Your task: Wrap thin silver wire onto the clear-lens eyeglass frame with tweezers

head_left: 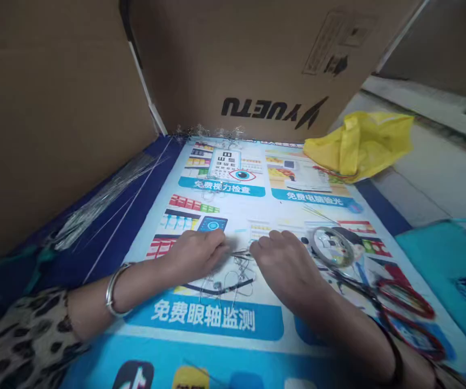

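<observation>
My left hand [202, 253], with a silver bangle on its wrist, is closed over the middle of the printed mat [252, 213]. To its right my right hand [283, 265] is closed too, knuckles up. Thin metal wire [241, 253] spans the small gap between them, an end in each hand. Just below hangs or lies a tangle of bent wire [230, 278]; which of the two I cannot tell. Right of my right hand sit a round roll of clear material [333, 246] and red-handled scissors [406, 300], partly behind my forearm.
Cardboard walls [273, 59] rise at the back and left. A bundle of straight wires [103, 200] lies at the left, with bent wire pieces [212, 132] along the back. On the right are a yellow bag [358, 146] and a teal bag [443, 270].
</observation>
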Available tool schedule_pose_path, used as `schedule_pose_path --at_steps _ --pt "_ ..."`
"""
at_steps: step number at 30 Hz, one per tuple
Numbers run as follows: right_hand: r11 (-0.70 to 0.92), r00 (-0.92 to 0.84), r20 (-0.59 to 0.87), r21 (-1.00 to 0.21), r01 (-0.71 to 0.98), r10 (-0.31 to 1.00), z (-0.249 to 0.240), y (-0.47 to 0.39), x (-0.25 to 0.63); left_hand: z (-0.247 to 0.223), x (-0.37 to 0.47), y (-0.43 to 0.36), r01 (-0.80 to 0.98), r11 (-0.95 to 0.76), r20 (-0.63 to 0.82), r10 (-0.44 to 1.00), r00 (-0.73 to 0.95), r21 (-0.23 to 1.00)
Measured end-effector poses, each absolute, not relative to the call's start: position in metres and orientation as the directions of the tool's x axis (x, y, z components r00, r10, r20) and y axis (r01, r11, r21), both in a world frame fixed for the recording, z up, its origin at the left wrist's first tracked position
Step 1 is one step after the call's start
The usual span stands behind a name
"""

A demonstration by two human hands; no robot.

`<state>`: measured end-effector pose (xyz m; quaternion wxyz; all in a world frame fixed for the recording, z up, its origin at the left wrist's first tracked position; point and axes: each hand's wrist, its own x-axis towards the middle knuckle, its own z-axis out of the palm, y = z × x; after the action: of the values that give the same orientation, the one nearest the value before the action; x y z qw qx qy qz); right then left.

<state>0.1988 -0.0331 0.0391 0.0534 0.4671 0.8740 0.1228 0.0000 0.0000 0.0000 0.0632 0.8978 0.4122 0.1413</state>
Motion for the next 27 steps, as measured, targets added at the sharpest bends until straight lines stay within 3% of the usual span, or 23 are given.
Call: schedule_pose_path --at_steps 14,23,27 --pt "0.533 -0.541 -0.026 0.219 0.817 0.840 0.0405 -0.0303 0.1977 0.0043 -0.0005 -0.0007 0.674 -0.636 0.211 0.767 0.606 0.376" --pt "0.516 -0.514 -0.071 0.217 0.829 0.855 0.0447 -0.0282 0.1968 -0.0038 -0.0018 0.0002 0.634 -0.692 0.304 0.722 0.622 0.346" --pt "0.519 -0.519 -0.061 0.212 0.828 0.852 0.0453 -0.0291 0.1968 -0.0007 -0.0023 0.0000 0.636 -0.636 0.252 0.765 0.592 0.438"
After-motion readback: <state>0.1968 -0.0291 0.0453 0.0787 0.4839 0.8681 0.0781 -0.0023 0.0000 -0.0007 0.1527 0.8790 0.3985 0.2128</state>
